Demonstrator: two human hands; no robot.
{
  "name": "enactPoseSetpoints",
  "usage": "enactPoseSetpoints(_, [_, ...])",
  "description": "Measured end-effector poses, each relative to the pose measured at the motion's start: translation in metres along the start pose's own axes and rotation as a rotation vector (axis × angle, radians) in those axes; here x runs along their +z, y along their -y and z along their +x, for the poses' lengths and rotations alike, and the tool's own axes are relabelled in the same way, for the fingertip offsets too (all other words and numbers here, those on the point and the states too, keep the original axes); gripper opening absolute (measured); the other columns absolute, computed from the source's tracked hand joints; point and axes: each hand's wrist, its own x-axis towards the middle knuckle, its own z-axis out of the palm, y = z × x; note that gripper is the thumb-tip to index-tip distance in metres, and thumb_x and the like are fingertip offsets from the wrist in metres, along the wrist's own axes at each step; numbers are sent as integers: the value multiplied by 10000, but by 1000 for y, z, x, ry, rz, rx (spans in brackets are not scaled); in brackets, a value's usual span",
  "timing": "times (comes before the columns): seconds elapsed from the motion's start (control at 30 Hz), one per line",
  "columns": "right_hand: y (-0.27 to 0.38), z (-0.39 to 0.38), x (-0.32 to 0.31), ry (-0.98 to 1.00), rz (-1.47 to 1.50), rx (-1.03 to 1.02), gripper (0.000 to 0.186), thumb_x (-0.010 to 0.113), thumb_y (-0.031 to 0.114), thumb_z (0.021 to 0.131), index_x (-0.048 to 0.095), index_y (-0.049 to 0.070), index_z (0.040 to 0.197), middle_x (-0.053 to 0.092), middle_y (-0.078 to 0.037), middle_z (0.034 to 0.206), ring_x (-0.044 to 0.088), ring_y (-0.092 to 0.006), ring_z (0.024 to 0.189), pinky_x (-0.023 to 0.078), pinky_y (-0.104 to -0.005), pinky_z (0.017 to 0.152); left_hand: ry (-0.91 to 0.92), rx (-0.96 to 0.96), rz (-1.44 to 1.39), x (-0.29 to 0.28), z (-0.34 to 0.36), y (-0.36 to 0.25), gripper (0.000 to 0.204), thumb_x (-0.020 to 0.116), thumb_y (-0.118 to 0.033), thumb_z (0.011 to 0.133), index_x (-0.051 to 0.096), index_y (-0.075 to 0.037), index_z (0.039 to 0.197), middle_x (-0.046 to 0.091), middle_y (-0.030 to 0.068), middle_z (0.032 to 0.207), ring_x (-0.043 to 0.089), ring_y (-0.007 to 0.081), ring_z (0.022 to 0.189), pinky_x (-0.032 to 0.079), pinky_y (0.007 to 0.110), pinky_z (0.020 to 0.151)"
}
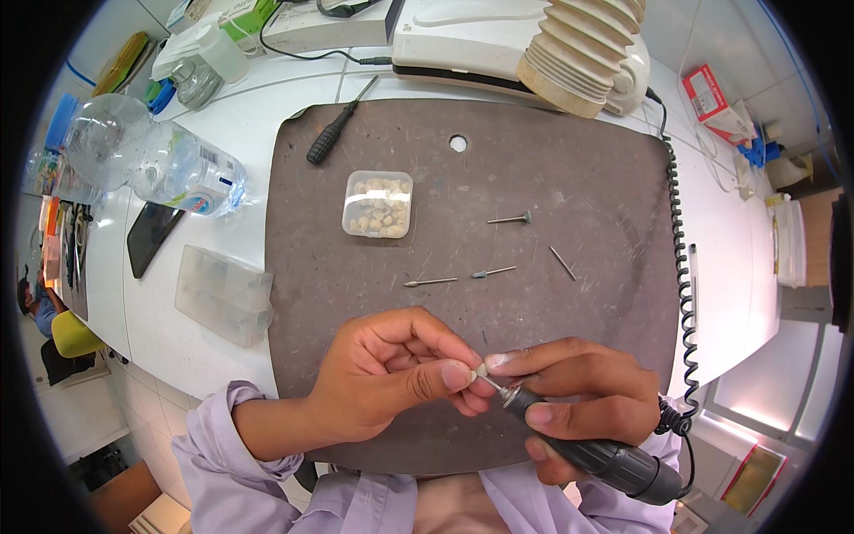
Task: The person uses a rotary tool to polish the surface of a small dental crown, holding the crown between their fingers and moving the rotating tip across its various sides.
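Left hand (pixel 378 378) over brown mat (pixel 534 191) — white table (pixel 160 329).

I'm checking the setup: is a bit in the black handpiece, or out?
In: a thin metal shank juts from the front of the black handpiece, toward the small pale piece.

A white table (pixel 156 325) carries a brown mat (pixel 587 169) with a round hole near its far edge. On the mat lie a clear box (pixel 378 205) of small tan pieces and four thin metal bits (pixel 509 219), spread apart. A black screwdriver (pixel 327 138) reaches past the mat's far edge. Left of the mat lie a plastic bottle (pixel 178 165), a dark phone (pixel 149 238) and a cloudy plastic box (pixel 222 298).
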Motion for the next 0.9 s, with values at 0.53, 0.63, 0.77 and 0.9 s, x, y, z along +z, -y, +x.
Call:
enactPoseSetpoints(0.53, [0,1,3,-30,-6,5,289,810,47,777,607,10,980,645,-187,877,735,-463,951,661,-471,750,-7,34,18,0,0,2,127,647,-13,982,606,68,1071,704,255,1009,746,307,894,645,419,773])
enactPoseSetpoints(0.63, [-2,0,3,-30,0,3,290,810,45,774,607,12,978,644,-184,874,735,-463,952,661,-472,752,-7,45,37,-1,1,4,123,647,-9,980,609,67,1069,704,257,1012,746,308,893,646,417,773])
enactPoseSetpoints(0.77, [0,1,4,-38,-5,16,299,810,39,765,605,12,982,645,-182,885,734,-464,956,660,-475,758,-8,45,29,0,0,2,123,647,-7,980,610,67,1071,704,258,1013,747,309,896,646,417,774])
enactPoseSetpoints(0.9, [-1,0,2,-14,-10,6,307,810,34,760,605,11,987,647,-185,900,734,-462,959,659,-478,764,-10,48,32,0,0,4,123,647,-5,979,609,68,1071,703,260,1015,747,310,897,646,416,774])
